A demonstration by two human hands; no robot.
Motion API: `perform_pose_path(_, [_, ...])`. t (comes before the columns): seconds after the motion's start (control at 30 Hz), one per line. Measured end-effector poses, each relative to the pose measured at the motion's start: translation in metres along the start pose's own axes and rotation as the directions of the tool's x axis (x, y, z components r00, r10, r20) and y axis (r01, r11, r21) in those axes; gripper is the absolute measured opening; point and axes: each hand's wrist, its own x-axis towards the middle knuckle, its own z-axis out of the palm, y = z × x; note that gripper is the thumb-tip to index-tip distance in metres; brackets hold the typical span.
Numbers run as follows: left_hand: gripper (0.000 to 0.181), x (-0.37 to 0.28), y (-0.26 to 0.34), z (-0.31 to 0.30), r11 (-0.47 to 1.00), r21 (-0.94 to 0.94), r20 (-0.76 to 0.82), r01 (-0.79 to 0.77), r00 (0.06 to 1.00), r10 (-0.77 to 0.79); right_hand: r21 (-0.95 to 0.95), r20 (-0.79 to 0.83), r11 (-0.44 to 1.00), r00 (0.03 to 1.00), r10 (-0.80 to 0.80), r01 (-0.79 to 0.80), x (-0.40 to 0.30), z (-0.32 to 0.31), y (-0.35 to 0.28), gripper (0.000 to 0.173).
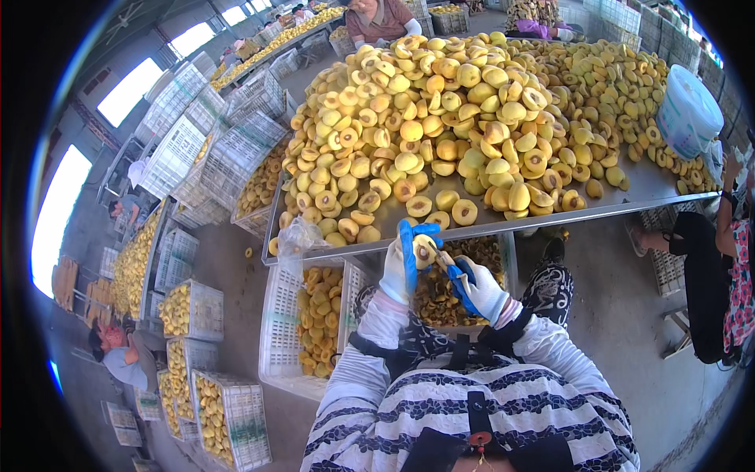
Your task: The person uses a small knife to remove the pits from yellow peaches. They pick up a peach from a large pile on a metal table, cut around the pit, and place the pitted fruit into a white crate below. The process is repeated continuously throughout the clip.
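My left hand, in a white glove with blue coating, holds a halved yellow peach, its cut face with the brown pit hollow turned up. My right hand, gloved alike, grips a small tool with a wooden handle; its tip meets the right side of the peach half, and its exact kind cannot be told. Both hands are just in front of the near edge of a metal table. A large heap of peach halves lies on that table. Below my hands, a container holds brown and yellow scraps.
A white crate of peach halves stands left of my knees. A clear plastic bag hangs at the table corner, and a white bucket stands at right. Stacked crates fill the left. A person is close at right; another works across the table.
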Motion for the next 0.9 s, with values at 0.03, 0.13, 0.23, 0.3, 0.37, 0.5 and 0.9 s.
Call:
perform_pose_path(0.03, [0.068,-0.002,-0.002,-0.002,1.0,0.03,0.0,-0.005,1.0,0.005,-0.07,0.017,0.998,1.0,0.004,-0.003,0.001,-0.001,-0.004,0.024])
perform_pose_path(0.13, [0.064,-0.002,-0.012,-0.008,0.999,-0.035,0.005,0.03,1.0,-0.03,-0.245,0.023,0.969,0.999,0.024,-0.018,0.003,-0.003,-0.004,0.03])
perform_pose_path(0.23, [0.054,-0.003,-0.013,-0.006,0.985,-0.128,-0.057,0.112,0.991,-0.12,-0.341,0.03,0.94,1.0,-0.004,0.014,0.003,-0.003,-0.013,0.029])
perform_pose_path(0.3, [0.05,-0.003,-0.014,-0.003,0.972,-0.179,-0.094,0.15,0.981,-0.168,-0.358,0.016,0.934,1.0,-0.003,0.008,0.003,-0.004,-0.019,0.028])
perform_pose_path(0.37, [0.049,-0.002,-0.016,0.0,0.972,-0.168,-0.116,0.165,0.976,-0.186,-0.337,0.026,0.941,0.999,0.024,-0.014,0.005,-0.003,-0.018,0.027])
perform_pose_path(0.5, [0.045,0.003,-0.033,-0.004,0.978,-0.051,-0.184,0.202,0.961,-0.208,-0.408,0.083,0.913,0.997,0.01,0.024,0.005,-0.008,-0.023,0.022])
perform_pose_path(0.9, [0.037,-0.028,-0.047,0.011,0.964,0.146,-0.135,-0.222,0.961,0.241,0.197,0.196,0.943,0.953,0.23,-0.268,-0.014,-0.005,0.02,0.037])
